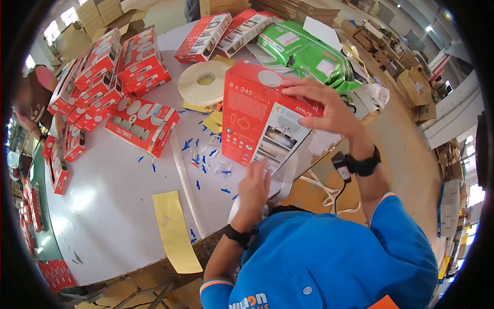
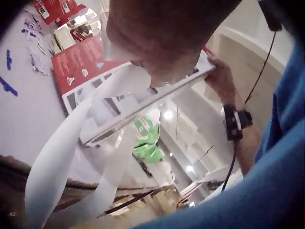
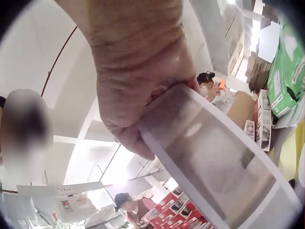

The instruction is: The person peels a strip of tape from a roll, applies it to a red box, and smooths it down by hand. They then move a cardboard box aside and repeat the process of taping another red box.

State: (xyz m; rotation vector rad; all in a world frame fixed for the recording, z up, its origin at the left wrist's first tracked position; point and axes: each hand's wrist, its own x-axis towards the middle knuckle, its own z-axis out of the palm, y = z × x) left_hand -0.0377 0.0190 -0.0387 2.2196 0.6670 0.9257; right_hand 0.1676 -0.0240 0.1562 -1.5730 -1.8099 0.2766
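A red and white XANLITE carton is held up at a tilt over the table's near edge. My right hand grips its upper right corner, fingers over the top and thumb on the picture side. In the right wrist view the carton's windowed face stretches away from the palm. Close to the carton's lower edge is my left hand, fingers pointing up toward it. A long white strip comes out from under that hand and loops downward in the left wrist view; the fingertips there are hidden.
Red cartons are piled at the left, and two more lie at the back. A roll of white strip and a green bag lie behind the held carton. Blue clips and yellow card lie nearer. Another person works at far left.
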